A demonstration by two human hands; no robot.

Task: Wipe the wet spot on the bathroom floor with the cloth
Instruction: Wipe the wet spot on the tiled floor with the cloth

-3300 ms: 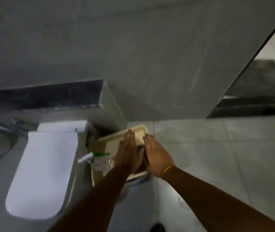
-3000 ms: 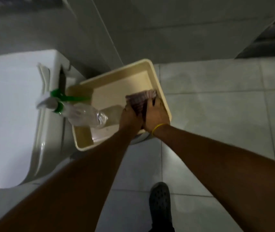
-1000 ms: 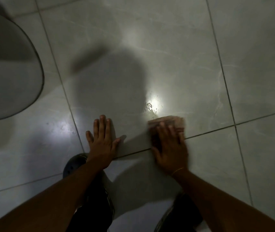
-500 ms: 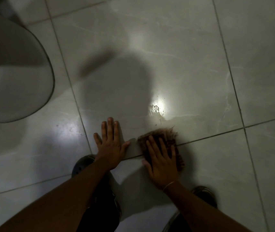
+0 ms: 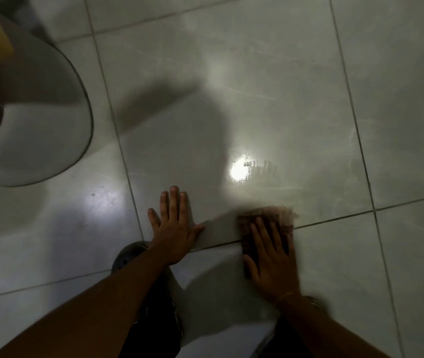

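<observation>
toilet (image 5: 38, 120) upper left of frame | wet spot (image 5: 247, 171) centre, on floor (image 5: 309, 73) | cloth (image 5: 265, 223) below the spot, under right hand (image 5: 272, 264) | left hand (image 5: 173, 228) flat on floor, left of cloth | shoe (image 5: 125, 257) below left hand

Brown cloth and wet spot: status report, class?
Left hand flat on grey floor tile, empty. Right hand pressing brown cloth flat. Glistening wet spot just beyond cloth. Nothing between.
</observation>
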